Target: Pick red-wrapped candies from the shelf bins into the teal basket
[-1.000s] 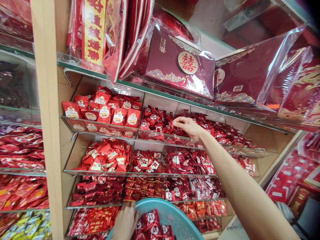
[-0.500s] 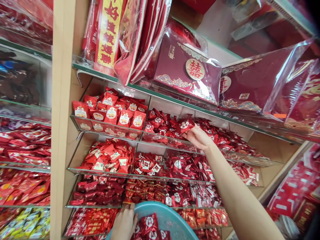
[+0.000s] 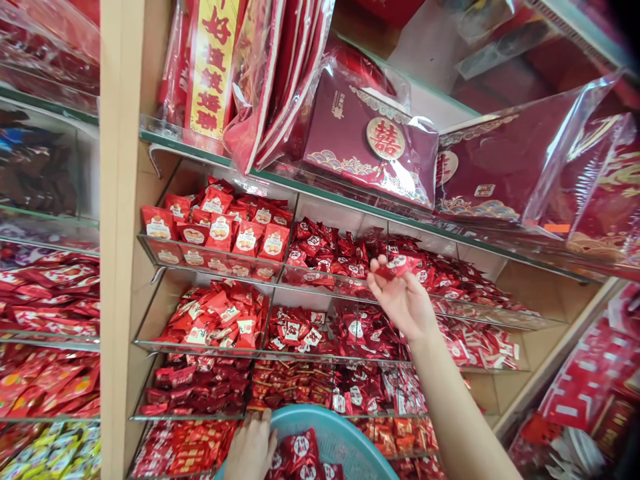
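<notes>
My right hand [image 3: 404, 300] is raised in front of the upper candy shelf, palm turned up. A small dark red candy packet [image 3: 399, 265] with a white round print lies between its thumb and curled fingers. Low in the view, my left hand [image 3: 251, 445] is wrapped over the left rim of a blue plastic basket [image 3: 345, 432]; its fingertips are partly hidden. Inside the basket lie several dark red packets [image 3: 301, 448] with white round prints. Similar dark red packets [image 3: 320, 248] fill the shelf compartment just left of my right hand.
Glass shelves with clear front lips [image 3: 215, 267] hold red packets in divided compartments. Above, a glass shelf edge [image 3: 345, 197] carries maroon gift bags [image 3: 373, 133] in plastic. A wooden post [image 3: 120, 240] stands at left, with yellow packets [image 3: 55, 450] beyond it.
My right hand has drawn back and slightly down from the shelf, turning palm up with the candy packet in it. My left hand stays at the basket rim.
</notes>
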Tool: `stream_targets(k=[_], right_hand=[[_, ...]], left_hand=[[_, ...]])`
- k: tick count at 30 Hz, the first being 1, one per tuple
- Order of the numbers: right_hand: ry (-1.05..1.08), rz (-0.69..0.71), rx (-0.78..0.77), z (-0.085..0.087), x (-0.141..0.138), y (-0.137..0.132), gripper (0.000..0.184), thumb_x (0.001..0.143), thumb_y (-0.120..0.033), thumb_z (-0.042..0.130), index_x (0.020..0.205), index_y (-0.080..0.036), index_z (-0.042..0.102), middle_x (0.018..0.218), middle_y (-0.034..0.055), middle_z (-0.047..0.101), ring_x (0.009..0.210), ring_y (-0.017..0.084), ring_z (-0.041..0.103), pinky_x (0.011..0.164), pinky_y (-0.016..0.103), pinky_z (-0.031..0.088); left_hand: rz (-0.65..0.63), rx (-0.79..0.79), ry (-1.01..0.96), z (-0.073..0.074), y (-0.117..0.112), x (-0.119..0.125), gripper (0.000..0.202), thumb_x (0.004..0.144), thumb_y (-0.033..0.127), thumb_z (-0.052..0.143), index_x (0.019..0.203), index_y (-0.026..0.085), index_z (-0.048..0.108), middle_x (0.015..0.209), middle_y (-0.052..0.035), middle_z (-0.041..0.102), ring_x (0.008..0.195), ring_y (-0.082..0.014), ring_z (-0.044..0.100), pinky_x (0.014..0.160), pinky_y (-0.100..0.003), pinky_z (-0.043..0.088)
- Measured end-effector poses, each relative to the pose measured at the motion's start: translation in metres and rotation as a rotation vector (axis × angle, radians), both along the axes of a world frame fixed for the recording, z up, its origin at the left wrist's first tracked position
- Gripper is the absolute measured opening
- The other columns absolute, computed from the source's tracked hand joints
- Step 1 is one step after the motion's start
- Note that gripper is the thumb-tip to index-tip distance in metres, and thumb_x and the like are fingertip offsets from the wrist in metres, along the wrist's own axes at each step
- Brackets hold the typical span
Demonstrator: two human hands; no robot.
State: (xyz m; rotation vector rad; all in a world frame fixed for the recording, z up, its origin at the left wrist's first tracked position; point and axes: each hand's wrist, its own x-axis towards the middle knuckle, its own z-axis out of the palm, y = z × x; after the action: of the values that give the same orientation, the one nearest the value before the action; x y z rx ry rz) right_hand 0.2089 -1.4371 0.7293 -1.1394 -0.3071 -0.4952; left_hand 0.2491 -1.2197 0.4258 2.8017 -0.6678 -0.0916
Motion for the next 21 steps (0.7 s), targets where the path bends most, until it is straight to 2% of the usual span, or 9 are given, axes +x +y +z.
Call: stream_targets(k=[3,6,10,13,16,18,21], right_hand=[[0.092,0.018,0.197,-0.035,-0.022,0.018,0.008,0.077,-0.031,0.059,0.081,-0.025,0.063,0.091,-0.0029,0.065,0.09,0.011,0.059,0.084,0.027,0.049],[0.263,0.093,0.351,-0.086,-0.039,0.04,0.009,0.074,-0.03,0.065,0.078,-0.023,0.063,0.083,-0.0025,0.064,0.079,0.01,0.06,0.074,0.024,0.05],[0.504,0.198,0.519,-0.16,-0.054,0.065,0.014,0.069,-0.028,0.071,0.077,-0.02,0.064,0.081,-0.0021,0.066,0.077,0.01,0.061,0.073,0.023,0.05],[0.703,0.265,0.651,-0.199,-0.061,0.075,0.02,0.065,-0.028,0.075,0.074,-0.015,0.064,0.074,0.0002,0.067,0.07,0.009,0.062,0.068,0.021,0.05],[0.764,0.284,0.671,-0.217,-0.066,0.081,0.019,0.066,-0.025,0.075,0.073,-0.013,0.063,0.069,-0.0005,0.065,0.058,0.006,0.059,0.057,0.017,0.047],[0.753,0.27,0.649,-0.22,-0.068,0.084,0.018,0.069,-0.027,0.072,0.073,-0.014,0.062,0.068,-0.0012,0.064,0.052,0.005,0.055,0.051,0.016,0.044],[0.778,0.28,0.622,-0.218,-0.069,0.085,0.025,0.076,-0.037,0.065,0.073,-0.013,0.061,0.066,-0.0006,0.064,0.047,0.004,0.051,0.044,0.015,0.041]], left_hand=[[-0.006,-0.004,-0.006,0.002,0.0,0.0,0.045,0.089,0.023,0.031,0.13,0.01,0.045,0.121,-0.0165,0.058,0.111,-0.0249,0.054,0.093,-0.036,0.043],[0.003,-0.005,-0.012,0.001,0.0,0.0,0.044,0.089,0.023,0.032,0.129,0.012,0.045,0.119,-0.0151,0.059,0.112,-0.0242,0.054,0.093,-0.035,0.042],[0.01,-0.02,-0.017,-0.002,-0.001,0.0,0.044,0.088,0.022,0.031,0.129,0.013,0.046,0.119,-0.0139,0.059,0.113,-0.0242,0.052,0.095,-0.035,0.041],[0.001,-0.032,-0.018,0.0,-0.001,-0.001,0.044,0.088,0.022,0.032,0.128,0.012,0.046,0.12,-0.014,0.057,0.114,-0.024,0.051,0.095,-0.035,0.04],[-0.019,-0.036,-0.022,0.005,0.0,-0.003,0.044,0.087,0.02,0.033,0.128,0.011,0.044,0.118,-0.0151,0.058,0.111,-0.024,0.053,0.091,-0.035,0.041],[-0.035,-0.037,-0.032,0.009,0.0,-0.005,0.043,0.087,0.021,0.033,0.127,0.01,0.045,0.118,-0.0158,0.058,0.108,-0.0241,0.055,0.089,-0.035,0.043],[-0.057,-0.031,-0.039,0.015,0.002,-0.007,0.043,0.088,0.022,0.031,0.126,0.008,0.045,0.12,-0.0174,0.057,0.106,-0.0248,0.056,0.086,-0.036,0.044]])
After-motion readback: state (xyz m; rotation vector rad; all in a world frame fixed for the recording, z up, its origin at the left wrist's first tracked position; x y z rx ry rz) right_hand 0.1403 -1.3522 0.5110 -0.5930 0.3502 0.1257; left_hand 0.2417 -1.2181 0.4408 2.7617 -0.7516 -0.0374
